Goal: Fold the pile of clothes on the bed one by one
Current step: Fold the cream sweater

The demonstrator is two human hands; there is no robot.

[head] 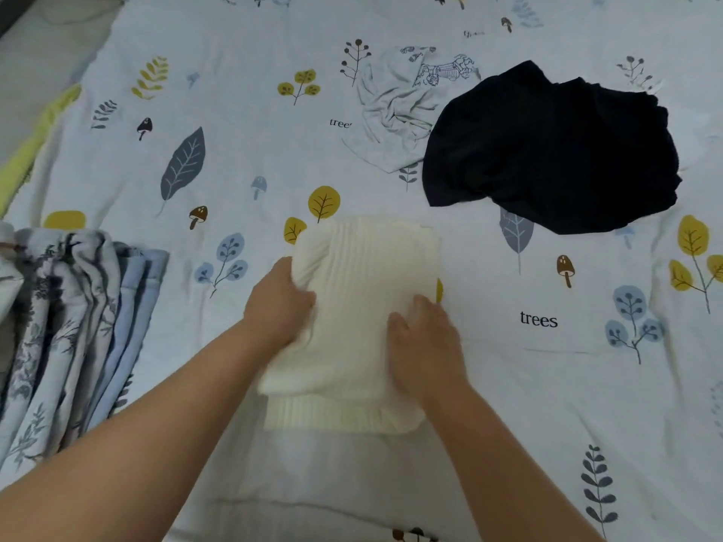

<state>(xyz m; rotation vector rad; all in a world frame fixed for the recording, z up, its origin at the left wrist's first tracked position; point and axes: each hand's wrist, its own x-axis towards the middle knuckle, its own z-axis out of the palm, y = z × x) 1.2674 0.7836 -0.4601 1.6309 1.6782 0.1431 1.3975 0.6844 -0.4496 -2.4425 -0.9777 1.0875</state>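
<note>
On the bed, the left hand grips a folded cream sweater's left edge; the right hand presses it, fingers straight. Dark garment lies far right.

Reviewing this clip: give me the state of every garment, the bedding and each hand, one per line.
Cream sweater: folded into a compact rectangle, on the bed.
Dark garment: crumpled, unfolded.
Grey printed garment: crumpled, unfolded, partly under the dark garment.
Quilt: bunched at left.
Left hand: grips the sweater's left edge.
Right hand: rests on the sweater.

folded cream sweater on bed
</note>
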